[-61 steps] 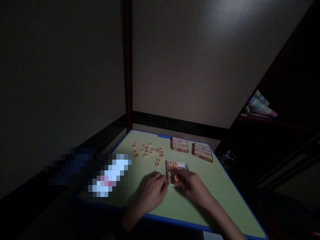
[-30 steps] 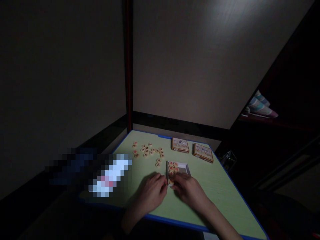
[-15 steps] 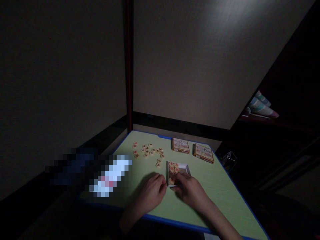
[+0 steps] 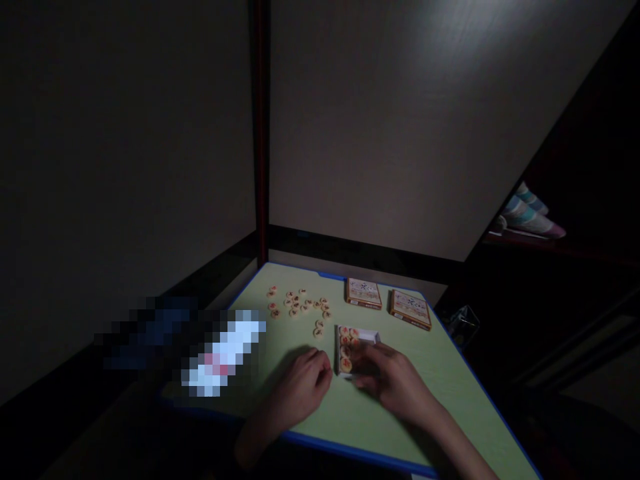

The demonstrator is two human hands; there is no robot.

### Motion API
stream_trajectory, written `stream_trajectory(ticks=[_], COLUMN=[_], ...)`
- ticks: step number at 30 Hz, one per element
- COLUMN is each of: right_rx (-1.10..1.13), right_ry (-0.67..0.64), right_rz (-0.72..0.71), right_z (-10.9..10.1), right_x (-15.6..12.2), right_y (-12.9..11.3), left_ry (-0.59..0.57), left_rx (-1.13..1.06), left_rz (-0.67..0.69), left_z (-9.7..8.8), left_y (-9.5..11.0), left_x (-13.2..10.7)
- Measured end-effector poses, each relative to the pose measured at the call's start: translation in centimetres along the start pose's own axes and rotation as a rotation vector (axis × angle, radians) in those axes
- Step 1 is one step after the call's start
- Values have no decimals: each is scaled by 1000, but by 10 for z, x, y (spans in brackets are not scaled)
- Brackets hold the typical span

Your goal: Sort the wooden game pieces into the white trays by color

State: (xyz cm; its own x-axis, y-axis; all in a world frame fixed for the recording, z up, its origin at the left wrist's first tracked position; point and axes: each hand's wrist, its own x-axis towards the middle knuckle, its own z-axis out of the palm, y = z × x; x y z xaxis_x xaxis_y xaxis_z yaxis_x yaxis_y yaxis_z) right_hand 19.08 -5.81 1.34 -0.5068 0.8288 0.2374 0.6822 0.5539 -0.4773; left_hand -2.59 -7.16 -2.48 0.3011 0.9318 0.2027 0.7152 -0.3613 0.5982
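Observation:
A small open box [image 4: 370, 335] stands on the table with round xiangqi pieces [image 4: 346, 364] lined up along its left side, some with red characters. My right hand [image 4: 395, 380] reaches over the box's right part, thumb and fingers apart, and covers some of its inside. No piece shows between those fingertips. Just left of the box, my left hand [image 4: 307, 380] rests near the table with its fingers curled in; whatever they may hold is hidden. More loose xiangqi pieces [image 4: 294, 311] lie scattered on the table beyond my left hand.
Two flat printed boxes [image 4: 363, 293] lie toward the back of the green, blue-edged table [image 4: 435, 360]. A blurred-out bright patch [image 4: 225, 353] covers the left side. Walls stand behind and to the left. Striped cloth [image 4: 530, 213] sits on a shelf at right.
My right hand has drawn slightly right, off the pieces in the box, so the lower ones show more clearly. My left hand stays nearly still. The view has shifted slightly.

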Motion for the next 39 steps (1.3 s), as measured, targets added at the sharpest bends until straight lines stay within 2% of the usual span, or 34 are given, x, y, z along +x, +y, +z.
stream_trajectory(ticks=[3,6,12,14,17,19,22,26,29,32,36,39], right_rx=[70,147,342,393,392,357,323,331,324,321,319,284], right_ry=[64,178,497,551,554,535,512,492,488,492,474,474], right_rz=[-4,20,240,297,316,314,313,312,312,313,315,302], right_z=[-12,-19,-13,-9,-3,-1,2,7,9,9,8,9], right_x=[9,25,43,43,41,40,41,42,41,40,40,39], right_y=[12,35,85,95,100,101,101,104,106,106,104,104], left_ry=[-18,-18,-22,-11,-69,-133,-220,-271,-278,-256,-170,-143], left_rx=[72,195,495,586,592,583,586,609,621,616,608,602], left_rz=[-28,-76,-230,-218,-198,-174,-167,-178,-184,-192,-222,-254], left_z=[-7,-20,-69,-87,-108,-115,-117,-113,-115,-126,-143,-143], left_y=[-3,-14,-65,-83,-104,-111,-116,-118,-120,-122,-124,-125], left_x=[5,14,50,65,86,96,107,113,111,114,130,143])
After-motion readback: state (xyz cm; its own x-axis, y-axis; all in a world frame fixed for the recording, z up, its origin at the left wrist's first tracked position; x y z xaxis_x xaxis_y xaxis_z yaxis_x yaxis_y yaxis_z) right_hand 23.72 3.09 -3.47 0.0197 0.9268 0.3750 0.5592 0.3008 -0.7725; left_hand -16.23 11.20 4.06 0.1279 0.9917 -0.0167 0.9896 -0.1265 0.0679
